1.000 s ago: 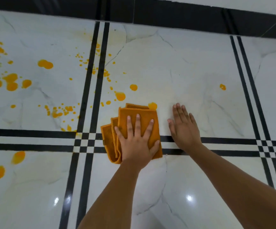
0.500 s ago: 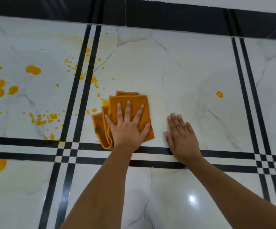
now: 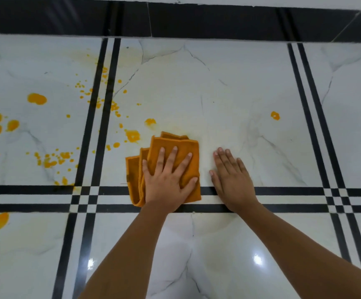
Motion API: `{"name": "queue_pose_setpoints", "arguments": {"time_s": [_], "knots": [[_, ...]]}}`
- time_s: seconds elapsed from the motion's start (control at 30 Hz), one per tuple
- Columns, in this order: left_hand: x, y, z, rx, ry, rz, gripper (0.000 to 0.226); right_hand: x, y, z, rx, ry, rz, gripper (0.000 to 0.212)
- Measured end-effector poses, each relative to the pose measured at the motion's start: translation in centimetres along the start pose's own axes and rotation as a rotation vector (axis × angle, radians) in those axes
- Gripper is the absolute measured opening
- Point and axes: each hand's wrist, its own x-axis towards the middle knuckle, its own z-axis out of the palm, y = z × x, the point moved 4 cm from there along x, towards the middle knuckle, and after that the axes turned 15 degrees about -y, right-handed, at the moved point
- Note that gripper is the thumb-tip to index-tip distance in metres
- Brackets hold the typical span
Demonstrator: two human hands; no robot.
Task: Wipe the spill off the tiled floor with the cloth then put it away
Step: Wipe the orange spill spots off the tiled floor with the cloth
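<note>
Two hands were down on the tiled floor (image 3: 229,244), glossy white marble-look stuff throwing back a couple of light glares (image 3: 257,259) close to the person. The left hand (image 3: 168,182) lay flat, fingers spread, pressing on the orange cloth (image 3: 175,143), not gripping it. The right hand (image 3: 232,182) was flat on bare tile just beside the cloth, fingers straight and together, holding nothing. The cloth sat folded in a few layers over the farther of two black lines (image 3: 294,190) running sideways, layers fanned out on its left.

My read: soft, light, floppy, probably damp, so it'd bunch or unfold if dragged by a corner. Palm pressure suits wiping; for lifting I'd pinch the whole stack at the folded near-left edge so the layers stay together. Shiny tile plus wet spill was likely slippery.

Just past the cloth sat the nearest drops of the yellow-orange spill (image 3: 133,135), loads more spatter out to the left and one lone drop (image 3: 275,115) off to the right. Plenty left to wipe, I reckon. Furthest away a black border strip (image 3: 197,20) ran along the floor's edge, something pale beyond it; couldn't tell what.
</note>
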Motion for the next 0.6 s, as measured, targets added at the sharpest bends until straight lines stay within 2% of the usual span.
{"name": "queue_pose_setpoints", "arguments": {"time_s": [0.07,0.13,0.2,0.27,0.33,0.4,0.47,0.53,0.6], "knots": [[0.3,-1.3,-1.7,-0.145,-0.011,-0.002,0.061,-0.2,-1.5,-0.6,0.039,0.022,-0.058,0.078],[-0.3,-2.8,-3.3,-0.257,0.108,-0.027,0.059,0.0,-3.5,-1.2,0.095,-0.009,-0.113,0.073],[-1.1,-4.3,-3.7,-0.272,0.165,-0.082,0.056,0.5,-5.5,-2.0,0.140,0.018,-0.170,0.062],[-1.9,-6.0,-3.1,-0.269,0.127,-0.166,0.047,1.4,-7.9,-2.3,0.161,0.068,-0.238,0.054],[-2.6,-7.3,-2.9,-0.262,0.119,-0.224,0.040,2.5,-10.4,-2.0,0.175,0.023,-0.251,0.061],[-2.7,-7.7,-2.9,-0.212,0.128,-0.220,0.038,3.4,-11.9,-0.9,0.153,-0.053,-0.205,0.071],[-2.2,-6.8,-2.9,-0.166,0.129,-0.186,0.042,3.4,-11.7,0.2,0.060,-0.060,-0.156,0.074],[-1.3,-5.1,-3.3,-0.155,0.144,-0.117,0.052,2.5,-9.1,0.8,0.058,-0.013,-0.074,0.069],[-0.1,-2.4,-3.4,-0.119,0.125,-0.042,0.049,1.3,-4.9,0.8,0.093,0.097,0.039,0.057]]}}
